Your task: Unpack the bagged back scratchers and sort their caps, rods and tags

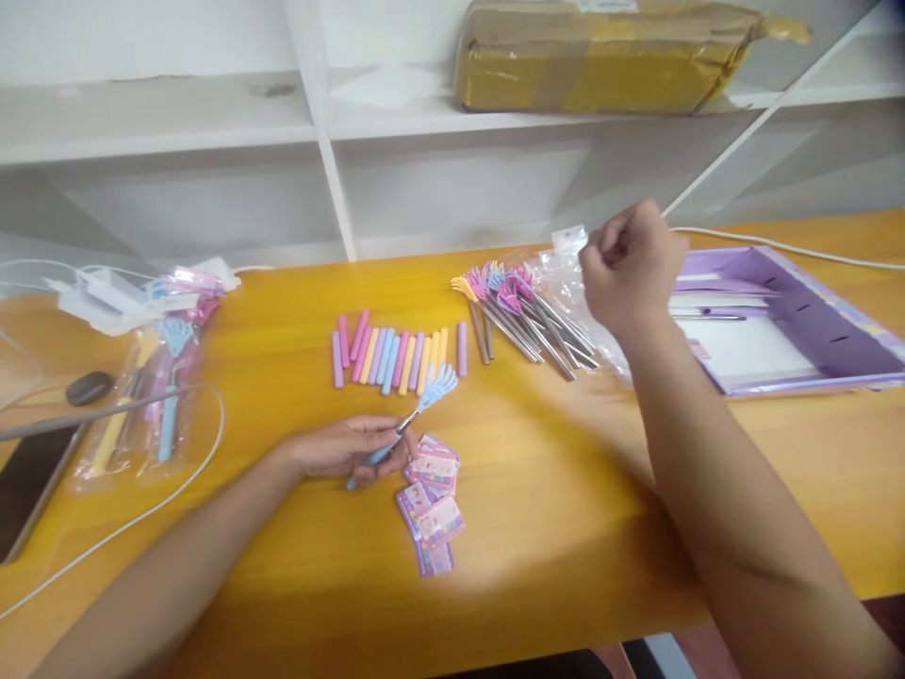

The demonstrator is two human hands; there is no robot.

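My left hand point(357, 448) is closed around a back scratcher with a light blue hand-shaped head point(436, 386), a metal rod and a blue handle. Below and right of it lie several pink and purple cards point(433, 509). Beyond this hand, pink, purple, blue and yellow handle tubes point(388, 358) lie in a row. My right hand point(633, 269) is raised with curled fingers near the clear plastic bags point(576, 273); whether it holds anything is hidden. To its left lies a pile of metal rods point(530, 325) with coloured hand-shaped heads.
A purple box point(834, 330) sits at the right. Bagged scratchers point(166, 377), a black mouse point(90, 388), a dark device point(35, 481) and white cables are at the left. A taped carton point(600, 61) rests on the shelf point(176, 118) behind.
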